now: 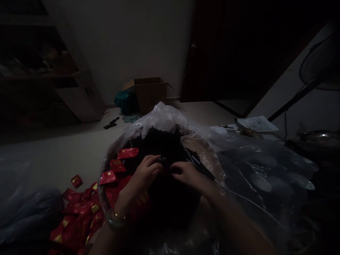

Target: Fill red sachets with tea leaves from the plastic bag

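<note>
My left hand is over a heap of black, shaggy loose material in a wide round container lined with clear plastic. Its fingers are bent and closed around a small dark clump at the fingertips. Facing it, my right hand has its fingers curled together; whatever is between them is lost in the dark. Beside that hand lies a black-handled tool with metal prongs. Red packets lie on the container's left side, next to my left wrist.
More red packets with gold marks are piled on the left. A white cable runs right across clear plastic sheeting. Behind stand an open cardboard box and a teal bag. A fan is at the right.
</note>
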{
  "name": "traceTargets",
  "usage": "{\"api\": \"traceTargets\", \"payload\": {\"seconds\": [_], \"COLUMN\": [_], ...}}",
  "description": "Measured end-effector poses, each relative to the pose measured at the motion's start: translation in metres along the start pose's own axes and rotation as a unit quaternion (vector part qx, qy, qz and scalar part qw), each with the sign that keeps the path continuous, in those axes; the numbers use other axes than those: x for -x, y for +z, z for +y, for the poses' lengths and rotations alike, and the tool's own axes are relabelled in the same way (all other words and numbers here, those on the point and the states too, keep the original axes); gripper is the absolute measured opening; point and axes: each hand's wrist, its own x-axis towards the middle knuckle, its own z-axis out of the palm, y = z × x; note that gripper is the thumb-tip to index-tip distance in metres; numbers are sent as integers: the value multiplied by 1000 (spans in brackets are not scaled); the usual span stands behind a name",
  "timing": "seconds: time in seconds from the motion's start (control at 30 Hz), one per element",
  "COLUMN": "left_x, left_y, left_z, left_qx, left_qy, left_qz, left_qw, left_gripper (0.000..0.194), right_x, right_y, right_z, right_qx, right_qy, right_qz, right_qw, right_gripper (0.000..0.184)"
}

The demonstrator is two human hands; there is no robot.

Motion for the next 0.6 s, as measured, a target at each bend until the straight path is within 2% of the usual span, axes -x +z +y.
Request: {"api": "traceTargets", "payload": {"seconds": [0.1, 0.17, 0.2, 0.33, 0.4, 0.5, 0.6], "left_x": [-2, -2, -2, 0, 0, 0, 0], "left_y": [0, 0, 0, 2, 2, 2, 5], "left_z": [5, 8, 9, 11, 10, 9, 10], "left_qx": [10, 15, 17, 17, 17, 25, 52], "left_qy": [15, 20, 23, 24, 24, 25, 23], "left_qz": [-5, -12, -17, -35, -30, -15, -5], "left_qw": [1000, 1000, 999, 999, 999, 999, 998], "left_gripper": [15, 14, 14, 14, 14, 14, 16], "right_x": [7, 12, 15, 18, 18, 20, 20], "right_y": [-21, -25, -24, -13, -11, -15, -15], "right_z": [-6, -13, -17, -24, -25, -30, -35], "right_qx": [-67, -106, -127, -222, -237, -149, -6], "right_qy": [-17, -34, -44, -72, -76, -94, -114], "right_qz": [130, 179, 183, 139, 139, 130, 44], "right_qw": [989, 978, 974, 962, 959, 976, 993], "right_gripper": [15, 16, 21, 46, 49, 43, 33]}}
